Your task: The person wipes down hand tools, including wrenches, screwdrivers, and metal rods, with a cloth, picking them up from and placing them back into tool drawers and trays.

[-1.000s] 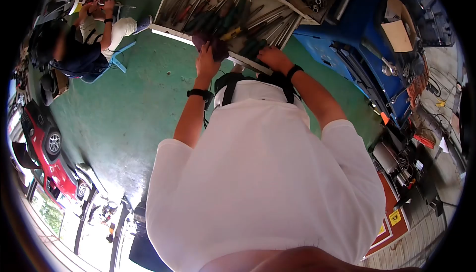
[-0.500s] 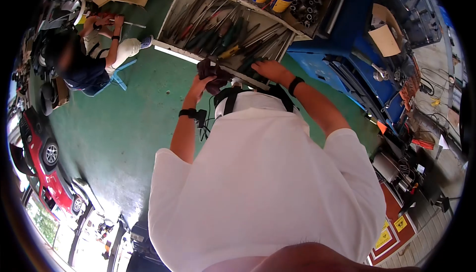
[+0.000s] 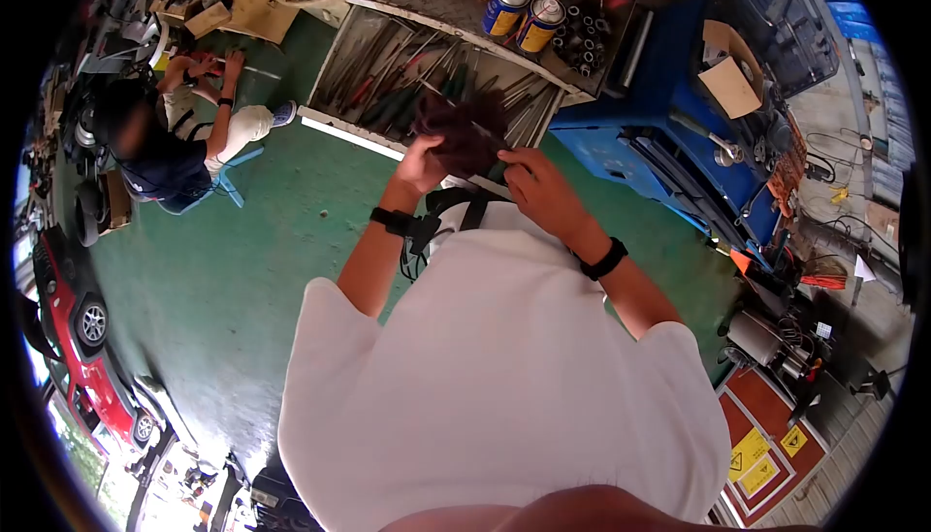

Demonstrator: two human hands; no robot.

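Observation:
A crumpled dark maroon cloth (image 3: 464,139) is bunched in my left hand (image 3: 421,165), whose fingers are closed around it. Close by on the right, my right hand (image 3: 548,194) is curled in a pinch at the cloth's edge. A slim tool seems to run from those fingertips into the cloth; its kind is hidden. Both hands are over the front edge of an open drawer (image 3: 357,123). Inside it lie many long thin tools, some with red or dark green handles. The cloth covers part of them.
Two blue-and-yellow spray cans (image 3: 506,8) stand on the bench top above the drawer, beside several sockets (image 3: 585,39). A blue tool cabinet (image 3: 635,149) is at right. To the left, a co-worker (image 3: 165,144) sits on a blue stool (image 3: 228,178). A red car (image 3: 92,338) stands farther off.
My right hand has come up out of the drawer toward my body, now pinching at the cloth. My left hand has carried the cloth rightward to meet it.

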